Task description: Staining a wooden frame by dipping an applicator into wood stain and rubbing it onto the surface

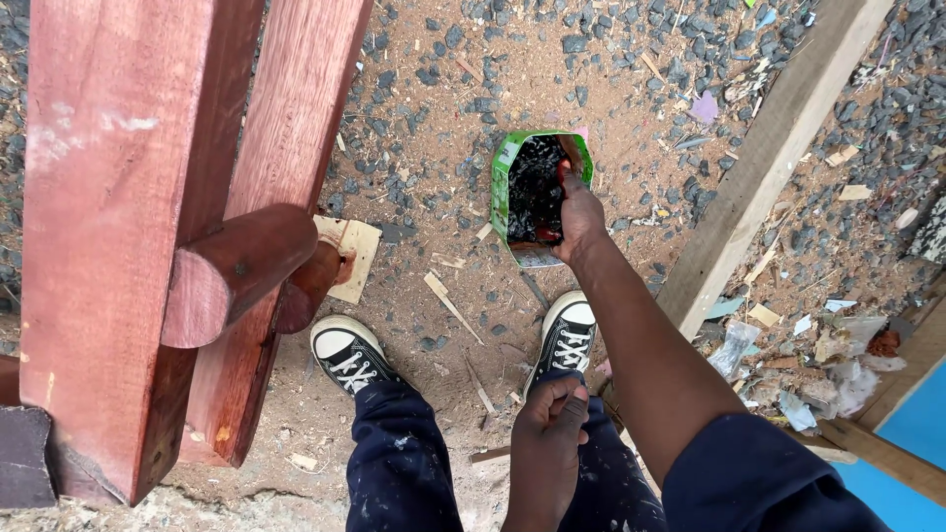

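A green carton (501,187) with its top cut open lies on the gravel, full of small dark pieces. My right hand (579,219) reaches down to its right rim, with the fingers dipped inside and hidden. A small red thing (563,170) shows at the rim just above that hand. My left hand (550,419) hangs close over my right knee, fingers curled together, and nothing in it can be made out. My black and white sneakers (347,353) stand on sawdust just in front of the carton.
Two reddish wooden beams (108,227) joined by round pegs (232,271) rise at the left. A pale plank (764,163) runs diagonally at the right. Scraps of wood, plastic and paper litter the gravel. A blue surface (912,443) fills the lower right corner.
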